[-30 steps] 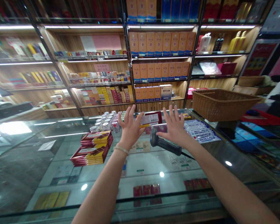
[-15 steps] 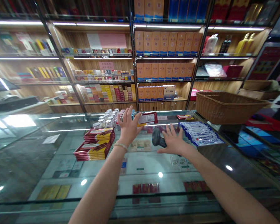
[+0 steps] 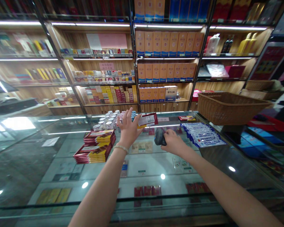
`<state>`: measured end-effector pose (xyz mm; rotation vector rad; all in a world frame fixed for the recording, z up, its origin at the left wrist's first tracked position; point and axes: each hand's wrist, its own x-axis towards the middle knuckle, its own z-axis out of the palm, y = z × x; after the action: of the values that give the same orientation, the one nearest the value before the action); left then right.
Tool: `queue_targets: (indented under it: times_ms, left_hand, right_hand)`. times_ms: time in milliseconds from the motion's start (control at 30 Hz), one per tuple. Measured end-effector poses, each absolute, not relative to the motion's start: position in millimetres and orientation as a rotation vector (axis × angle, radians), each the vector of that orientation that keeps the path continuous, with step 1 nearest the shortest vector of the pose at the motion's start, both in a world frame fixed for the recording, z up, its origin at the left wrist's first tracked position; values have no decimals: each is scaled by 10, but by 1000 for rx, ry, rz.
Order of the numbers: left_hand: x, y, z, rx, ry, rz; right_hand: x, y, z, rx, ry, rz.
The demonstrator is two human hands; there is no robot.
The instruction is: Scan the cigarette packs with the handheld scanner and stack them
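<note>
My left hand (image 3: 128,128) is over the counter with its upper fingers raised and apart. Its thumb side grips one end of a red chocolate bar (image 3: 148,119), whose barcode label faces me. My right hand (image 3: 174,142) is closed around a dark handheld barcode scanner (image 3: 159,136), its head angled toward the bar; the handle is mostly hidden in the fingers. Left of my left wrist lie two stacks of red and yellow chocolate bars (image 3: 96,147). Behind that hand stand several clear-lidded containers (image 3: 109,120).
Blue and white packets (image 3: 202,135) lie in a row to the right, below a wicker basket (image 3: 229,107). Another red and yellow bar (image 3: 186,118) lies at the counter's back. Goods show beneath the glass counter top (image 3: 142,164). Stocked shelves (image 3: 165,72) rise behind.
My right hand's spread fingers have closed around the barcode scanner, and its head has turned slightly. The left hand and the chocolate bar have barely moved.
</note>
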<state>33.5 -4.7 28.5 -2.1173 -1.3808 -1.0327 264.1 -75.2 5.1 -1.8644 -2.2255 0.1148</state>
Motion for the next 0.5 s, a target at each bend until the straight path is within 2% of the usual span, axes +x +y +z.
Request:
queue_targets:
  times_ms: [200, 400, 500]
  left_hand:
    - [326, -71, 305, -2102, -1420, -1039]
    - [308, -65, 301, -2084, -1449, -1037]
    - [277, -49, 286, -2073, -1466, -1026]
  right_hand:
    - [2752, -727, 225, -1875, -2114, 65]
    - [2806, -788, 436, -1799, -2034, 287]
    - [2746, -849, 473, -1689, -1954, 532]
